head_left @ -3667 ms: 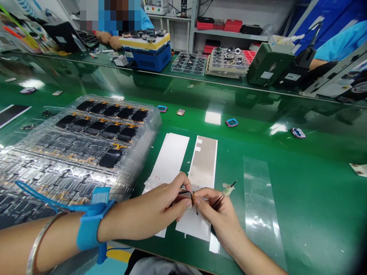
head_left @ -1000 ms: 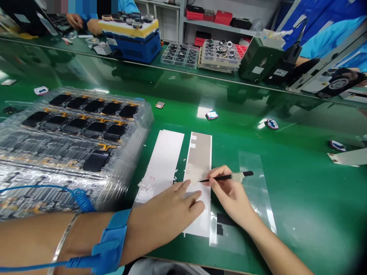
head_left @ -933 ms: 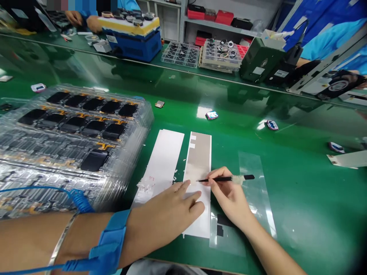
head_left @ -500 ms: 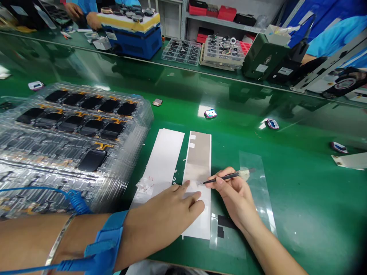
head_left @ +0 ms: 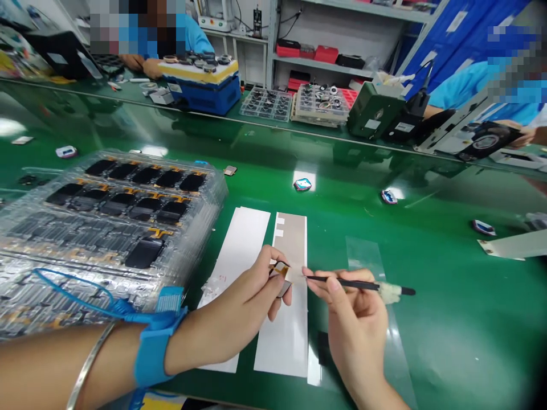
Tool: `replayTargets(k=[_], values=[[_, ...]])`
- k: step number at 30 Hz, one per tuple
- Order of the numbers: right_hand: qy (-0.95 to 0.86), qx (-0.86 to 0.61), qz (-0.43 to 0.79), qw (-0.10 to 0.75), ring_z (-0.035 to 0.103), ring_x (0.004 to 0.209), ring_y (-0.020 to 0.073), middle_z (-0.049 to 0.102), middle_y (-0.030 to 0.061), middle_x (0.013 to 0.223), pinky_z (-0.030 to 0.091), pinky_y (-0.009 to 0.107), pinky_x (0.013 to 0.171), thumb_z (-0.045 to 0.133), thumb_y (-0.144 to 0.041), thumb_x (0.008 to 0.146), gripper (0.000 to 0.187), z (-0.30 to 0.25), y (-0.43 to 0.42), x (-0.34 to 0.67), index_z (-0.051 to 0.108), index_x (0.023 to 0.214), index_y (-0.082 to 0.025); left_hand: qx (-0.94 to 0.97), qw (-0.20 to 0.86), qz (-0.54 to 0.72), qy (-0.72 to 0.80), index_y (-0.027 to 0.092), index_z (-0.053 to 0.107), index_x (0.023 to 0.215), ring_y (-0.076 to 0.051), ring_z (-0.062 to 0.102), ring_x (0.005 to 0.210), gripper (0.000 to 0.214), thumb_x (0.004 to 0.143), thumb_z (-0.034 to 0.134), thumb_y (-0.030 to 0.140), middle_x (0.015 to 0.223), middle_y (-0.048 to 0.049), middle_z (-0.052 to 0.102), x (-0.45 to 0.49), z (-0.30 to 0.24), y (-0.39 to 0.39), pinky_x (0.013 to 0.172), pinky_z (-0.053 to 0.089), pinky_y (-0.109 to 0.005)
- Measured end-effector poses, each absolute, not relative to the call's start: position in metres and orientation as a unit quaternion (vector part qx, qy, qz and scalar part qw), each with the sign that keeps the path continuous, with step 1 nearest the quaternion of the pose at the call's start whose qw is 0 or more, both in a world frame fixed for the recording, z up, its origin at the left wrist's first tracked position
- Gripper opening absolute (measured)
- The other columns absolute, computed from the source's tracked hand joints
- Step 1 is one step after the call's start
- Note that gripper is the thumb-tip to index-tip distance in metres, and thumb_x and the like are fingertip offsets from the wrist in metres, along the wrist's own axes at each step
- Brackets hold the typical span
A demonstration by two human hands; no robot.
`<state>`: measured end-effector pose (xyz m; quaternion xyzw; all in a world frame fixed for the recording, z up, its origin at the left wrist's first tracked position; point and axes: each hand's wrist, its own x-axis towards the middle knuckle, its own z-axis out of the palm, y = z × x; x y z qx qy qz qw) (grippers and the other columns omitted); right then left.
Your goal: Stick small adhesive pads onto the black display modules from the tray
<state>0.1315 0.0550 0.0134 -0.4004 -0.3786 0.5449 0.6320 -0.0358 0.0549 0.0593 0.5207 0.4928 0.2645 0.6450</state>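
Note:
My left hand (head_left: pixel 252 304) is closed around a small display module (head_left: pixel 282 287), with dark edges and an orange flex cable, above the adhesive sheet. My right hand (head_left: pixel 356 316) grips black tweezers (head_left: pixel 350 283) wrapped in pale tape near the rear end. Their tip points left toward the module; whether it holds a sticker is too small to tell. Below both hands lies a white-backed adhesive sheet (head_left: pixel 293 236), brownish at its far part with two white patches. To its left is a white sheet (head_left: pixel 245 239), with crumpled clear scraps (head_left: pixel 210 289) at its edge.
Stacked clear trays (head_left: pixel 200 222) with black display modules stand on the left. Clear film (head_left: pixel 363 250) lies at right. Small watch-like parts (head_left: pixel 303 184) dot the green table. Beyond a ledge are a blue box (head_left: pixel 209 94) and two people in blue sleeves. A blue cord (head_left: pixel 77 279) trails from my left wrist strap.
My left hand has lifted off the adhesive sheet and turned, now showing a display module in its fingers. The tweezers lie more level and point toward it. The view has tilted up.

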Motion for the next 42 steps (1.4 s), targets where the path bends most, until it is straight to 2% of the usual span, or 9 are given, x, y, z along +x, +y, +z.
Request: replayTargets(k=[10, 15, 24, 31, 42], values=[[-0.428, -0.394, 0.506, 0.637, 0.075, 0.091, 0.0178, 0.069, -0.0006, 0.09, 0.065, 0.03, 0.076, 0.062, -0.015, 0.091, 0.014, 0.004, 0.046, 0.128, 0.054, 0.094, -0.026, 0.517, 0.66, 0.239, 0.49, 0.027, 0.035, 0.105, -0.017, 0.045, 0.074, 0.019, 0.104, 0.022, 0.041, 0.085, 0.0027, 0.05, -0.037, 0.062, 0.05, 0.076, 0.038, -0.037], [-0.44, -0.402, 0.488, 0.638, 0.075, 0.091, 0.021, 0.071, 0.002, 0.088, 0.066, 0.033, 0.07, 0.061, -0.017, 0.092, 0.013, 0.003, 0.044, 0.128, 0.053, 0.094, -0.027, 0.53, 0.654, 0.233, 0.488, 0.027, 0.034, 0.103, -0.016, 0.044, 0.072, 0.02, 0.105, 0.022, 0.043, 0.08, 0.0044, 0.046, -0.037, 0.063, 0.05, 0.074, 0.037, -0.035], [-0.422, -0.378, 0.506, 0.65, 0.074, 0.094, 0.0162, 0.072, -0.0003, 0.091, 0.064, 0.028, 0.08, 0.058, -0.013, 0.094, 0.016, 0.004, 0.042, 0.124, 0.053, 0.095, -0.028, 0.529, 0.652, 0.235, 0.489, 0.027, 0.035, 0.1, -0.015, 0.045, 0.073, 0.019, 0.106, 0.023, 0.041, 0.077, 0.0049, 0.044, -0.036, 0.064, 0.05, 0.078, 0.039, -0.035], [-0.438, -0.382, 0.498, 0.643, 0.075, 0.094, 0.0211, 0.072, 0.0013, 0.091, 0.066, 0.034, 0.076, 0.057, -0.013, 0.094, 0.015, 0.002, 0.041, 0.127, 0.053, 0.096, -0.027, 0.513, 0.661, 0.24, 0.492, 0.027, 0.039, 0.101, -0.015, 0.045, 0.074, 0.025, 0.105, 0.024, 0.047, 0.08, 0.004, 0.048, -0.038, 0.058, 0.048, 0.079, 0.039, -0.035], [-0.429, -0.381, 0.487, 0.658, 0.074, 0.092, 0.0185, 0.071, 0.0009, 0.09, 0.065, 0.035, 0.08, 0.058, -0.009, 0.092, 0.018, 0.006, 0.041, 0.125, 0.055, 0.094, -0.026, 0.529, 0.643, 0.242, 0.498, 0.028, 0.039, 0.101, -0.014, 0.046, 0.074, 0.023, 0.106, 0.023, 0.044, 0.081, 0.0044, 0.049, -0.037, 0.058, 0.045, 0.078, 0.04, -0.033]])
